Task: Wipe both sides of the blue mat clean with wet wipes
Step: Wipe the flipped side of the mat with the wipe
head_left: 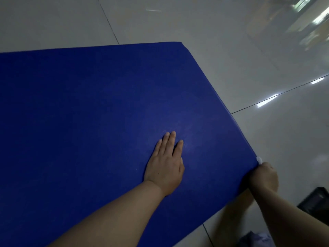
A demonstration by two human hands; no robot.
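Head view: floor (231, 32) of pale glossy tiles fills the background. On it lies the mat (89, 113), blue, covering most of the frame, its far corner rounded at upper centre. The left hand (164, 166) rests flat on the mat, fingers straight and together, gripping nothing. The right hand (263, 177) grasps the mat's right edge, fingers curled around it. A small white bit, perhaps a wipe (259, 159), pokes out just above that hand. A dark object (315, 202) sits at the right edge.
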